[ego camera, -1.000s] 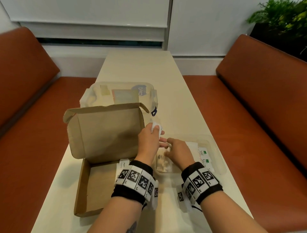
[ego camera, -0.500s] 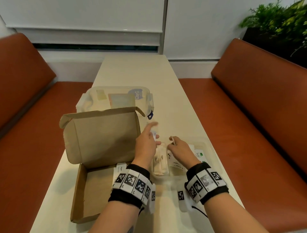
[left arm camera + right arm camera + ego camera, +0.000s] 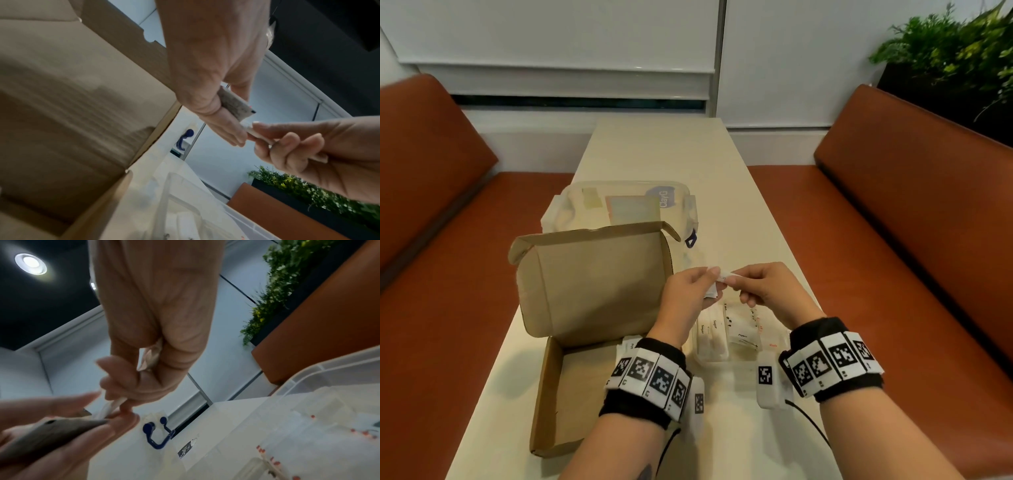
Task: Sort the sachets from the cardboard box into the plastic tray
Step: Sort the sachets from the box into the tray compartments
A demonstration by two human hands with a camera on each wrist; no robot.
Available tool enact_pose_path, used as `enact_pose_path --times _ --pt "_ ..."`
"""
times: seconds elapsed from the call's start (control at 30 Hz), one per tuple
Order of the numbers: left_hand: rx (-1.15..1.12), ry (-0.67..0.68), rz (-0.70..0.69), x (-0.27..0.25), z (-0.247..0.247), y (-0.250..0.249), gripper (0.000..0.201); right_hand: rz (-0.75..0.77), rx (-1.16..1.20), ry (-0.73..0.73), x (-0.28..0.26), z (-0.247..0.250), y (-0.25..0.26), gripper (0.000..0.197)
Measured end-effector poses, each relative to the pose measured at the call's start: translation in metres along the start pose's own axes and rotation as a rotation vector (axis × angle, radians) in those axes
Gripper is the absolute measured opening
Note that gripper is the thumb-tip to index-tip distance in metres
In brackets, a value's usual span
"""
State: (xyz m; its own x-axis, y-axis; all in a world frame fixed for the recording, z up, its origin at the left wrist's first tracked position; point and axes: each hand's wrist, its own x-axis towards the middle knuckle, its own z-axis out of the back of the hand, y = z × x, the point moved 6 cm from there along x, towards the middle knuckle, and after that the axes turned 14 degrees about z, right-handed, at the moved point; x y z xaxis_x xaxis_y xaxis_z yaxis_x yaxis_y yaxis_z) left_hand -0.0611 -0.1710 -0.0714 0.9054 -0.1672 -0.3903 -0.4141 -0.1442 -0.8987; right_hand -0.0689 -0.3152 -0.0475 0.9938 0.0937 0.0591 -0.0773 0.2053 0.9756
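White sachet [image 3: 723, 275] now pinched between both hands, left hand [image 3: 688, 298] and right hand [image 3: 768, 291] lifted above the tray [image 3: 722, 361], which holds sorted sachets; cardboard box [image 3: 571, 383] sits open.

sachets [image 3: 710, 337]: white, flat in plastic tray [image 3: 717, 360] | cardboard box [image 3: 585, 308]: open, lid upright

On the table [image 3: 661, 154], the cardboard box [image 3: 585, 291] sits left of the plastic tray [image 3: 700, 359]; a lidded container [image 3: 619, 202] lies behind the box.

Right hand [image 3: 156, 331] pinches white sachet [image 3: 112, 407] (tray [image 3: 304, 374] beside).
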Motion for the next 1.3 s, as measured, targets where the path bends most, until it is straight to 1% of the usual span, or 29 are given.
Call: enact_pose_path --times 0.07,0.1,0.2,0.23,0.37,0.43,0.53,0.67,0.73,0.8,0.9,1.07,1.1,1.13,1.23,1.27,1.3 --pt "0.032 0.002 -0.006 -0.001 0.001 0.001 0.013 0.022 -0.035 -0.016 0.003 0.001 0.003 0.017" --pt "0.026 -0.005 0.001 0.000 0.002 0.003 0.013 0.033 -0.023 -0.053 0.004 0.003 0.004 0.017" --pt "-0.074 -0.019 0.054 0.002 0.008 0.008 0.013 0.049 0.148 -0.216 0.007 0.012 0.007 0.013" --pt "-0.098 -0.021 0.067 0.002 0.008 0.009 0.013 0.063 0.187 -0.251 0.007 0.014 0.008 0.012" --pt "-0.125 -0.030 0.077 0.001 0.009 0.007 0.020 0.141 0.137 -0.311 0.007 0.012 0.014 0.011" --pt "-0.126 -0.067 0.055 0.002 0.013 0.005 0.022 0.170 0.091 -0.263 0.008 0.008 0.017 0.009" --pt "-0.108 -0.136 0.031 0.004 0.019 0.004 0.019 0.206 -0.073 -0.163 0.007 0.011 0.021 0.006" --pt "-0.190 -0.073 0.060 0.004 0.015 0.004 0.025 0.186 -0.107 -0.029 0.003 0.017 0.016 0.009" --pt "-0.169 -0.075 0.051 0.003 0.014 0.002 0.019 0.169 -0.139 0.034 0.000 0.016 0.012 0.009" --pt "-0.152 -0.095 0.029 0.004 0.014 -0.001 0.015 0.151 -0.108 0.012 -0.002 0.017 0.009 0.009" --pt "-0.127 -0.095 0.012 0.003 0.013 -0.004 0.013 0.112 0.049 -0.070 -0.003 0.021 0.004 0.015" --pt "-0.144 -0.152 0.006 0.003 0.012 -0.002 0.011 -0.007 0.038 -0.024 -0.009 0.018 -0.009 0.018" --pt "-0.132 -0.154 0.012 0.003 0.013 -0.001 0.011 -0.023 0.054 -0.050 -0.009 0.019 -0.010 0.019" --pt "-0.113 -0.146 0.022 0.003 0.013 0.001 0.012 -0.024 0.086 -0.105 -0.008 0.023 -0.011 0.021" --pt "-0.025 -0.064 0.078 0.000 0.010 0.005 0.010 0.017 0.250 -0.353 -0.002 0.033 -0.009 0.025" --pt "-0.015 -0.054 0.087 -0.001 0.009 0.006 0.009 0.025 0.302 -0.401 0.000 0.032 -0.009 0.026" --pt "-0.026 -0.063 0.085 -0.001 0.009 0.006 0.009 0.020 0.348 -0.417 0.002 0.028 -0.010 0.026"
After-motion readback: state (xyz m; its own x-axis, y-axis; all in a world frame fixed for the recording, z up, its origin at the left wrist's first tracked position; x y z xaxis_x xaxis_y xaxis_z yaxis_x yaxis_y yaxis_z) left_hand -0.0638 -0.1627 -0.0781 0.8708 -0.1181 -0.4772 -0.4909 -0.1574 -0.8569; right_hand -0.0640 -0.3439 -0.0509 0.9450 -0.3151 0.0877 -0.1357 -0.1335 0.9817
